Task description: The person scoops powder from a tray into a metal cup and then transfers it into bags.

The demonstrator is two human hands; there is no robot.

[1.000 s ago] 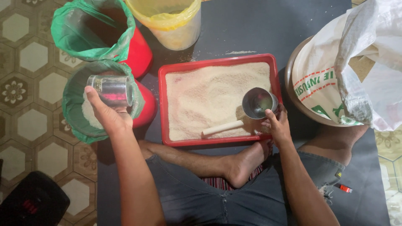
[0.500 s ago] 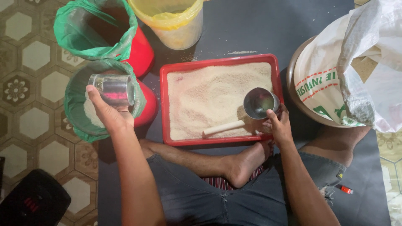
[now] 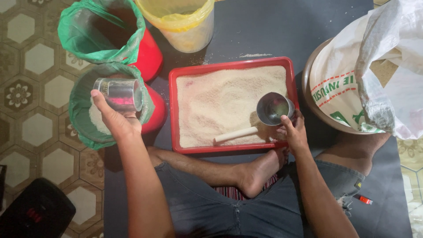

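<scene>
right hand (image 3: pixel 294 131): fingers grip the metal scoop (image 3: pixel 273 108), its bowl over the red tray (image 3: pixel 174 110); a tilt could spill grain onto the dark mat (image 3: pixel 264 26)
left hand (image 3: pixel 115 121): fingers wrap the steel cup (image 3: pixel 119 94) sideways above the green-lined bucket (image 3: pixel 81 105); grain could miss the rim

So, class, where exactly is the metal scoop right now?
In the head view, the metal scoop sits at the red tray's right edge, on the grain, beside the right hand.
</scene>
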